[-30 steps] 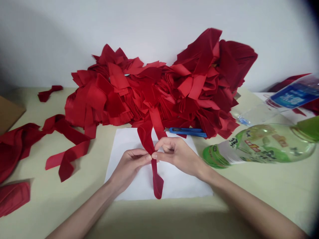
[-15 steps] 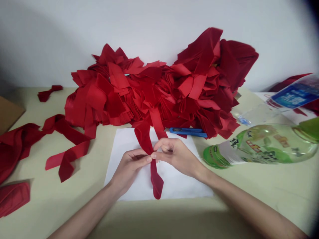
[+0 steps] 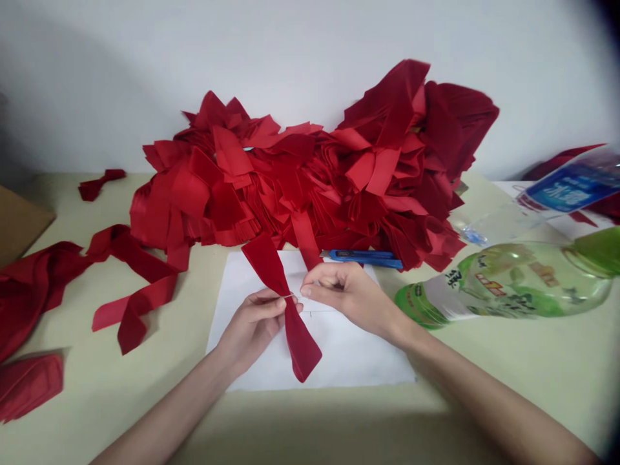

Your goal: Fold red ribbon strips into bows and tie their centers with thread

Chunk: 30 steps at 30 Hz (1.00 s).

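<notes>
My left hand pinches a red velvet ribbon at its narrow, gathered middle. One end of the ribbon points up toward the pile and the other slants down to the right. A thin pale strand, thread or wire, crosses the gathered part. My right hand is just right of the ribbon, thumb and fingertips pressed together; what they hold is too small to make out. Under both hands lies a white sheet of paper with a fine drawn line.
A large pile of red ribbon pieces stands against the wall. At the paper's top edge lies a blue utility knife. A green-labelled bottle and a blue-labelled bottle lie right. Loose ribbons and a brown box are left.
My right fingertips have moved off the ribbon, slightly right. The ribbon has tilted, its upper end going left, and the pale strand now shows across its middle.
</notes>
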Each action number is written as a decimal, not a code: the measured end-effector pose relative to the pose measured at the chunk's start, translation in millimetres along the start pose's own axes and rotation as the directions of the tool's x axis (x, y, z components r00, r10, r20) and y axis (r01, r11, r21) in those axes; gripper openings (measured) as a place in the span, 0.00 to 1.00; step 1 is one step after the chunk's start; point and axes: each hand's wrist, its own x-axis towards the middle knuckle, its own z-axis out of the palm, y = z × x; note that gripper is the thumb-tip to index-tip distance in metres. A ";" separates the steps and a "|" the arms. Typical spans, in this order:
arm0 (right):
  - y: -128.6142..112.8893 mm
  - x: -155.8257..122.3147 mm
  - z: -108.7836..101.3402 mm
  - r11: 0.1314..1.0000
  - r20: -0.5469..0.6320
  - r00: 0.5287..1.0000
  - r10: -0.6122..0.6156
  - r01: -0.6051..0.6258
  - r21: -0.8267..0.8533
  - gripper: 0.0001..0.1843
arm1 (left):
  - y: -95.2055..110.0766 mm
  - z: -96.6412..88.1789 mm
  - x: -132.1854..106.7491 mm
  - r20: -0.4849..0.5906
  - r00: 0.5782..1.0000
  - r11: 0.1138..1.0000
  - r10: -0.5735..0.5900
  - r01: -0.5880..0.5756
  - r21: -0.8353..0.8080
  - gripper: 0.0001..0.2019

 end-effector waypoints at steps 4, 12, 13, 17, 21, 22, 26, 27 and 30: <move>3.7 0.3 0.4 1.000 0.024 1.000 0.019 -0.019 -0.007 0.11 | 3.3 0.6 -2.1 -0.025 0.999 1.000 -0.025 0.024 -0.012 0.01; 11.0 6.9 -3.6 0.999 0.034 0.999 0.021 -0.020 -0.033 0.11 | 8.2 1.2 -0.9 -0.133 0.986 0.994 -0.095 0.086 -0.074 0.05; 12.3 7.9 -3.8 0.999 0.026 0.999 0.024 -0.023 -0.029 0.11 | 8.3 1.2 -0.8 -0.132 0.987 0.993 -0.093 0.083 -0.084 0.05; 18.0 12.2 -4.8 1.000 0.004 1.000 0.027 -0.027 -0.001 0.10 | 6.2 0.7 -0.1 -0.107 0.989 0.989 -0.100 0.087 -0.117 0.04; 24.4 16.7 -5.2 0.999 0.030 0.999 0.043 -0.043 -0.002 0.10 | 2.9 -2.5 1.7 -0.067 0.995 0.989 -0.079 0.070 -0.128 0.03; 26.1 17.5 -5.1 0.999 0.036 0.998 0.045 -0.045 -0.004 0.11 | 2.4 -3.7 2.2 -0.069 0.995 0.989 -0.069 0.059 -0.135 0.03; 32.0 19.8 -4.6 0.999 0.027 0.999 0.042 -0.042 0.013 0.11 | 2.2 -7.5 3.4 -0.086 0.996 0.990 -0.037 0.024 -0.140 0.02; 32.9 20.3 -4.5 0.999 0.022 0.999 0.041 -0.042 0.022 0.11 | 2.4 -8.0 3.4 -0.086 0.996 0.990 -0.030 0.018 -0.138 0.02; 34.1 21.6 -4.6 0.998 0.011 0.999 0.037 -0.037 0.047 0.11 | 2.5 -9.4 3.1 -0.078 0.997 0.991 -0.024 0.013 -0.133 0.02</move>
